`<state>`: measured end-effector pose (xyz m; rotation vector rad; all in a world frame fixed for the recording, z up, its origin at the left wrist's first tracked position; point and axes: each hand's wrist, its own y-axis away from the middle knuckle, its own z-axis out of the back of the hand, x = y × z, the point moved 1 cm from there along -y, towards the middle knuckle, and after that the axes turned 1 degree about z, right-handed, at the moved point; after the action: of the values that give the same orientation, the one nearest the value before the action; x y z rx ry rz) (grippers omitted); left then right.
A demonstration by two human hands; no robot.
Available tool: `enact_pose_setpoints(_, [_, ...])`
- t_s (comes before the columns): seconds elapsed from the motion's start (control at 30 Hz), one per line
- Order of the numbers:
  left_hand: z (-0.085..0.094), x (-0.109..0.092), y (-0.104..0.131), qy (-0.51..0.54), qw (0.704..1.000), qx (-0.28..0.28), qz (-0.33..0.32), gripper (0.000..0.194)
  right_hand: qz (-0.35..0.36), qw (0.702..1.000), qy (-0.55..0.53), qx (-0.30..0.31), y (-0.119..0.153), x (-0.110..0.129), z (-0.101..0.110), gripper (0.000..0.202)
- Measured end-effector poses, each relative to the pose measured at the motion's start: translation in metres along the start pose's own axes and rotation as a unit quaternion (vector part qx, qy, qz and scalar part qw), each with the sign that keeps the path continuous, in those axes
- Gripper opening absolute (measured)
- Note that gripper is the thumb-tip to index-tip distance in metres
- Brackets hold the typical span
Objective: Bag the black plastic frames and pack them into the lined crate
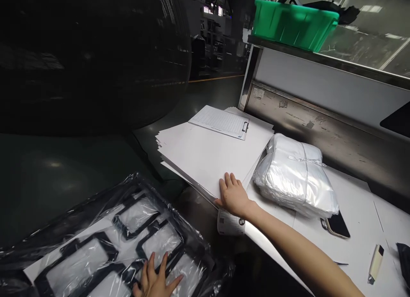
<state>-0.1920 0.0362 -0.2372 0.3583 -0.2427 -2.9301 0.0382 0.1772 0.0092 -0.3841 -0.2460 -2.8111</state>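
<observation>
Nearest the camera, at the bottom left, the left hand (155,280) lies flat with fingers spread wide on a clear plastic bag (105,241) holding black frames (128,228) laid on white sheet. That bag sits low, off the near left corner of the bench (358,228), over a dark glossy floor (48,177) that catches dull reflections. Behind it a large dark wrapped mass (96,53) fills the upper left.

Further right, the right hand (233,196) rests open, fingers together, palm down on the near edge of a stack of white sheets (208,156) at the bench's left end. A clipboard (221,122) lies on the stack's far side. A small printed label (230,223) hangs at the bench's near edge just below the wrist.

Just beside the stack lies a tied bundle of clear bags (296,177), with a phone (336,225) at its near corner. Along the far edge runs a steel wall (320,130), and a green bin (293,23) stands on its ledge.
</observation>
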Motion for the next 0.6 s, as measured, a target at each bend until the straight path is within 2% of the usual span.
enact_pose_setpoints(0.1, [0.016, 0.0, 0.003, 0.078, 0.996, -0.014, 0.037, 0.071, 0.009, 0.999, 0.033, 0.027, 0.002, 0.003, 0.006, 0.052])
enact_pose_setpoints(0.23, [0.037, -0.004, 0.001, 0.176, 0.981, 0.011, 0.078, 0.075, 0.052, 0.995, 0.042, 0.079, 0.0, 0.0, 0.026, 0.029])
enact_pose_setpoints(0.33, [0.065, -0.013, -0.012, 0.259, 0.962, 0.021, 0.081, 0.073, 0.084, 0.991, 0.019, 0.104, -0.006, -0.008, 0.044, 0.024])
enact_pose_setpoints(0.4, [0.096, -0.024, -0.028, 0.329, 0.942, 0.014, 0.062, 0.067, 0.087, 0.991, 0.0, 0.098, -0.009, -0.014, 0.054, 0.028])
enact_pose_setpoints(0.47, [0.137, -0.038, -0.048, 0.41, 0.911, 0.014, 0.039, 0.064, 0.079, 0.994, -0.005, 0.071, -0.009, -0.017, 0.063, 0.031])
enact_pose_setpoints(0.53, [0.183, -0.058, -0.07, 0.503, 0.862, 0.056, 0.022, 0.067, 0.072, 0.997, 0.003, 0.036, -0.006, -0.017, 0.072, 0.031])
enact_pose_setpoints(0.6, [0.228, -0.083, -0.093, 0.589, 0.802, 0.105, -0.008, 0.061, 0.076, 0.997, 0.014, 0.013, 0.0, -0.012, 0.08, 0.032])
